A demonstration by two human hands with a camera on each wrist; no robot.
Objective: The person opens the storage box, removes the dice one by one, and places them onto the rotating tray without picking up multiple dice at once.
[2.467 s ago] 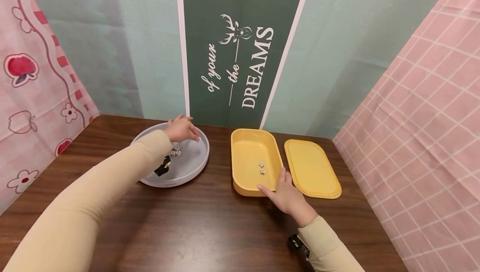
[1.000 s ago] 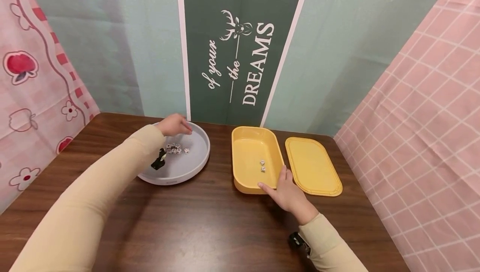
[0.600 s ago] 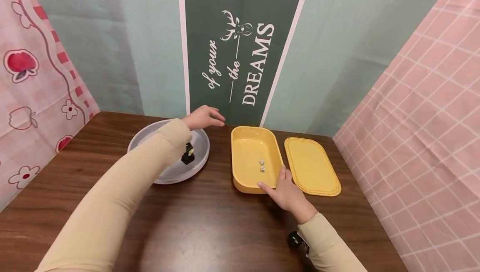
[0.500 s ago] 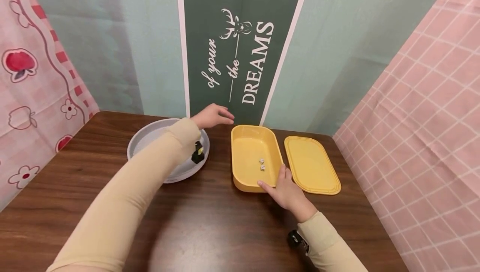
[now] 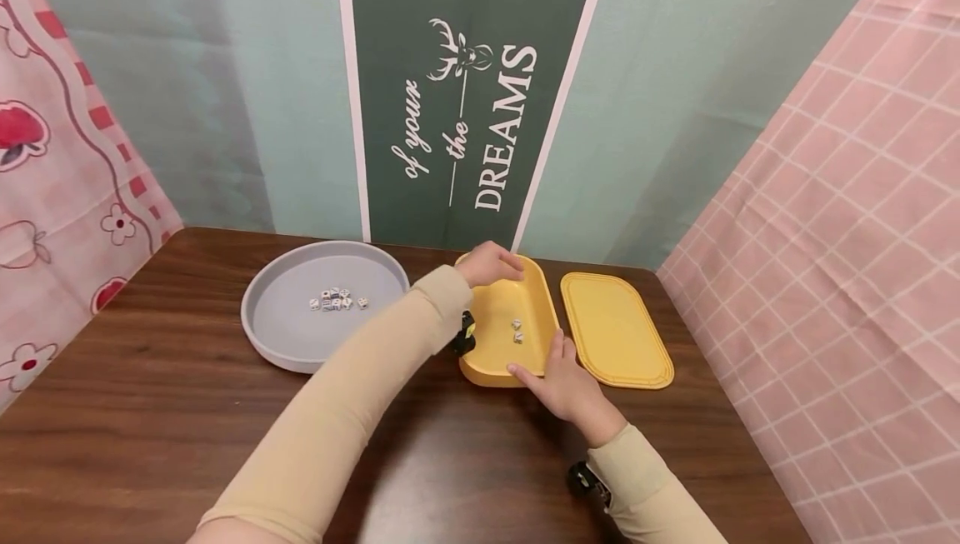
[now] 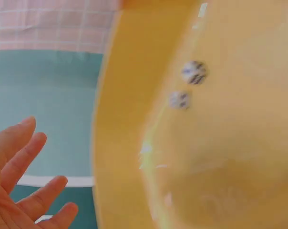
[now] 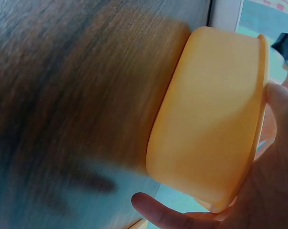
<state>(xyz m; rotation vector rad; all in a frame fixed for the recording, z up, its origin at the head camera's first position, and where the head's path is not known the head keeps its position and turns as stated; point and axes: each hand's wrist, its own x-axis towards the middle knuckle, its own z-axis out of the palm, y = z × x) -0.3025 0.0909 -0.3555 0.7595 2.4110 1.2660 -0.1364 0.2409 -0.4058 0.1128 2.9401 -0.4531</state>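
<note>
My left hand (image 5: 491,264) hovers over the far end of a yellow box (image 5: 551,302), palm toward the box. In the left wrist view its fingers (image 6: 48,193) are slightly bent and spread, with nothing visible between them. My right hand (image 5: 572,390) steadies the box's near right corner, thumb on the rim and fingers along the outer side. Two white dice (image 5: 517,330) lie on the box floor. To the left, a round grey tray (image 5: 285,336) holds a cluster of several more dice (image 5: 336,302).
A yellow lid (image 5: 618,331) lies flat on the wooden table (image 5: 150,411), right of the box. Fabric backdrops stand behind and on both sides: a green one with lettering (image 5: 495,136) at the back, pink ones (image 5: 840,219) left and right.
My left hand has left the grey tray and moved right to over the box, uncovering the dice cluster. My right hand stays at the box corner. The head view has shifted slightly.
</note>
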